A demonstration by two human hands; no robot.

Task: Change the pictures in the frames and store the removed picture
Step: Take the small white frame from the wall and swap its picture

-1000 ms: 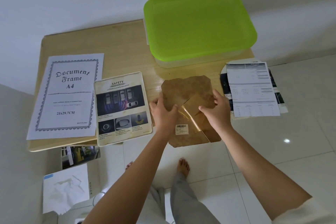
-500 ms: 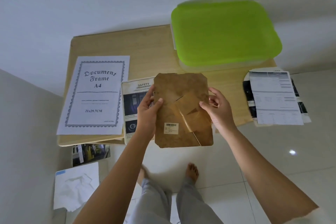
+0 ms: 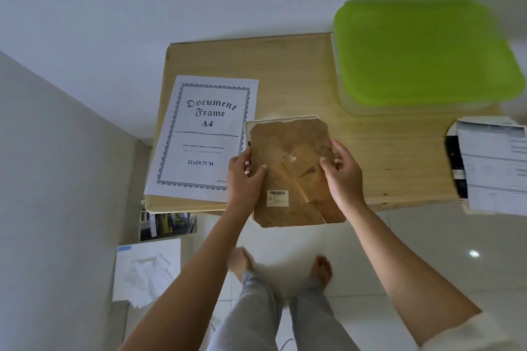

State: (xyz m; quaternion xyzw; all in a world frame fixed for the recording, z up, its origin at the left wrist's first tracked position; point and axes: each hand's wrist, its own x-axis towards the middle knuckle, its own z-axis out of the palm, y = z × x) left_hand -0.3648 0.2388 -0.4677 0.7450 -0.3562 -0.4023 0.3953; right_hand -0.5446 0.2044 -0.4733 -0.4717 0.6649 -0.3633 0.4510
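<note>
Only the head view is given, looking down past both forearms. A brown backing board (image 3: 288, 208) with a fold-out stand (image 3: 299, 168) and a barcode label (image 3: 277, 198) is held at the near edge of the wooden table (image 3: 385, 151). Its near end hangs out over the floor. The left hand (image 3: 245, 179) pinches the board's left edge, thumb on top. The right hand (image 3: 343, 179) grips the right edge, thumb lying on the stand.

The board's long axis runs straight away from the person, with one hand at the middle of each long side. A white frame (image 3: 282, 118) lies directly beneath, its rim showing only along the far and left edges. To seat the board, it likely needs nudging away and leftward, and the left hand is nearer that exposed rim.

A printed A4 sheet (image 3: 205, 137) lies just left.
</note>
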